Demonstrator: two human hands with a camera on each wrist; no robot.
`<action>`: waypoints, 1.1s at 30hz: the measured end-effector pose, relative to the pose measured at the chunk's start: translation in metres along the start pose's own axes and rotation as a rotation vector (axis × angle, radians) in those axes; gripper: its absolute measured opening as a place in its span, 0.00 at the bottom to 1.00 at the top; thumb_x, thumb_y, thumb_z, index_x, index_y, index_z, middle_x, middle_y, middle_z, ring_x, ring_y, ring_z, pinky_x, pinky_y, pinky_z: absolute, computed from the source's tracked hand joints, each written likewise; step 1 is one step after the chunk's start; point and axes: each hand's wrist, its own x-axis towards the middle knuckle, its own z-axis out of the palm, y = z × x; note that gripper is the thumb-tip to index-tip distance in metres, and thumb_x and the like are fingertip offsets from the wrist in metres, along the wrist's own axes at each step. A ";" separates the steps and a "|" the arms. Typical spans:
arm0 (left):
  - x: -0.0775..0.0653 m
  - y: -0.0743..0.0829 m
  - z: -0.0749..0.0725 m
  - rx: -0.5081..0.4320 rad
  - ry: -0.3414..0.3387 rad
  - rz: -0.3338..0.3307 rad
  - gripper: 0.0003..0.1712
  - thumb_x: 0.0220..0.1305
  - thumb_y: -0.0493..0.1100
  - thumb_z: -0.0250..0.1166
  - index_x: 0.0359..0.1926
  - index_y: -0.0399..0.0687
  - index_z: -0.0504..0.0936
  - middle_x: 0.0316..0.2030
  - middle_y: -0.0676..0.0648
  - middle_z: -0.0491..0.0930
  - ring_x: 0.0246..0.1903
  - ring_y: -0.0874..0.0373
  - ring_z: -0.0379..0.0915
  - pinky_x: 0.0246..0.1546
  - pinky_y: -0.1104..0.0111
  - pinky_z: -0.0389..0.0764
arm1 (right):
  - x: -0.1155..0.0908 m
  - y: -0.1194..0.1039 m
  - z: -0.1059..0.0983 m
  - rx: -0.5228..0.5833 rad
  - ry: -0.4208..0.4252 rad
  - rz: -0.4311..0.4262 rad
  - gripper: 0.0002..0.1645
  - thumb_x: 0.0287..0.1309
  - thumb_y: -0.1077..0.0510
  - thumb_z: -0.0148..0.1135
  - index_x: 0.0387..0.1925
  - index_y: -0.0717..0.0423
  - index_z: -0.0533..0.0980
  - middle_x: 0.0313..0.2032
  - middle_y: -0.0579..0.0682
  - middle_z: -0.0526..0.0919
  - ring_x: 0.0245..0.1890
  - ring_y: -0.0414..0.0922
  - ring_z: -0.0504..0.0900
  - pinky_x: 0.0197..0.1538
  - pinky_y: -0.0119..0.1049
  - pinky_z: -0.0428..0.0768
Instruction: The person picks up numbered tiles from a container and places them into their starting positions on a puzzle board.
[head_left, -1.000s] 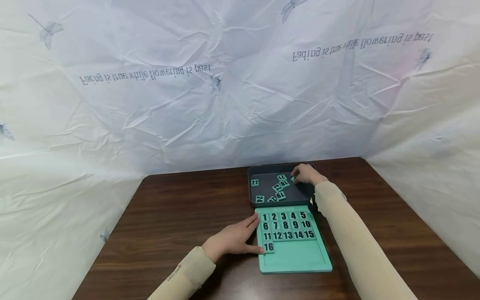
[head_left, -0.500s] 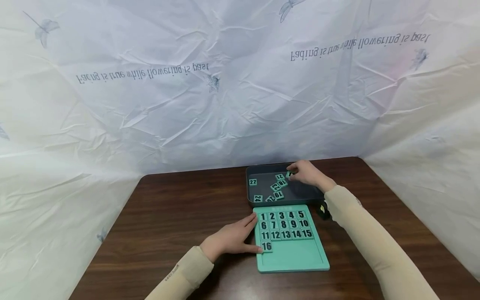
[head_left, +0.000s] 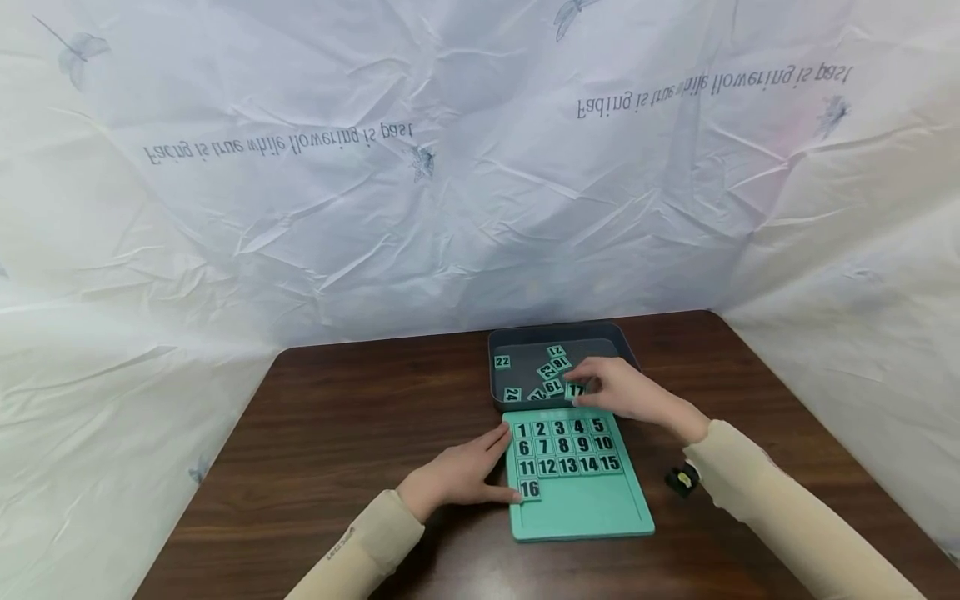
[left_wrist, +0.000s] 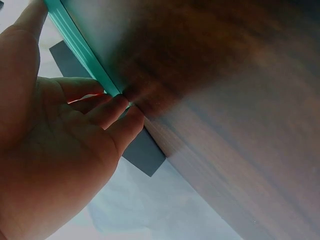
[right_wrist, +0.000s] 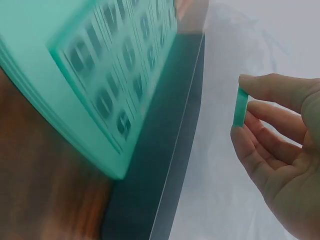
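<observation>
A green number tile marked 17 (head_left: 575,390) is pinched between the thumb and fingers of my right hand (head_left: 626,390), above the near edge of the dark tray (head_left: 517,336). The right wrist view shows that tile (right_wrist: 240,107) edge-on. On the table lies a green number board (head_left: 592,512) with tiles 1 to 15 in three full rows and tile 16 (head_left: 529,489) beginning the fourth. My left hand (head_left: 457,477) rests along the board's left edge, fingers extended and thumb by tile 16. In the left wrist view the fingers (left_wrist: 125,127) touch the board's side.
Several loose tiles lie in the tray, among them tile 22 (head_left: 502,362) at its left and tile 24 (head_left: 512,393) near its front. A small black object (head_left: 682,479) is by the right sleeve. A white printed sheet (head_left: 450,208) hangs behind the brown table (head_left: 360,417).
My right hand has lifted tile 17 from the tray's right part and carried it nearer, toward the board. The left hand stays at the board's edge. The view has shifted slightly.
</observation>
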 end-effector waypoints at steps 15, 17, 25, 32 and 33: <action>0.000 0.000 0.001 -0.007 -0.004 -0.005 0.60 0.62 0.77 0.58 0.80 0.45 0.50 0.80 0.48 0.45 0.74 0.54 0.54 0.65 0.59 0.70 | -0.045 -0.034 0.054 -0.090 -0.145 -0.194 0.20 0.58 0.58 0.73 0.52 0.58 0.84 0.46 0.45 0.82 0.41 0.38 0.80 0.42 0.36 0.80; 0.000 0.000 0.000 -0.003 -0.005 -0.003 0.60 0.62 0.77 0.58 0.80 0.45 0.50 0.80 0.48 0.45 0.74 0.54 0.54 0.65 0.59 0.70 | -0.048 -0.036 0.059 -0.092 -0.154 -0.204 0.20 0.58 0.58 0.74 0.51 0.57 0.84 0.46 0.44 0.82 0.41 0.36 0.79 0.42 0.35 0.80; 0.000 -0.001 0.000 0.008 0.000 0.005 0.60 0.62 0.77 0.57 0.80 0.45 0.50 0.80 0.47 0.45 0.74 0.54 0.54 0.65 0.59 0.69 | -0.052 -0.042 0.074 -0.110 -0.180 -0.195 0.18 0.58 0.56 0.74 0.50 0.54 0.84 0.46 0.41 0.82 0.46 0.37 0.80 0.49 0.38 0.81; -0.001 -0.001 0.000 -0.007 0.003 0.007 0.59 0.63 0.76 0.58 0.80 0.45 0.51 0.80 0.47 0.46 0.74 0.53 0.54 0.66 0.59 0.69 | -0.054 -0.044 0.084 -0.132 -0.180 -0.191 0.18 0.59 0.55 0.72 0.51 0.53 0.84 0.46 0.40 0.79 0.46 0.36 0.79 0.48 0.38 0.81; -0.001 -0.001 -0.001 -0.007 0.003 0.007 0.59 0.63 0.76 0.58 0.80 0.45 0.51 0.80 0.47 0.46 0.74 0.53 0.54 0.66 0.59 0.69 | -0.054 -0.043 0.085 -0.128 -0.177 -0.183 0.18 0.59 0.54 0.72 0.51 0.52 0.84 0.46 0.40 0.78 0.46 0.36 0.78 0.48 0.38 0.81</action>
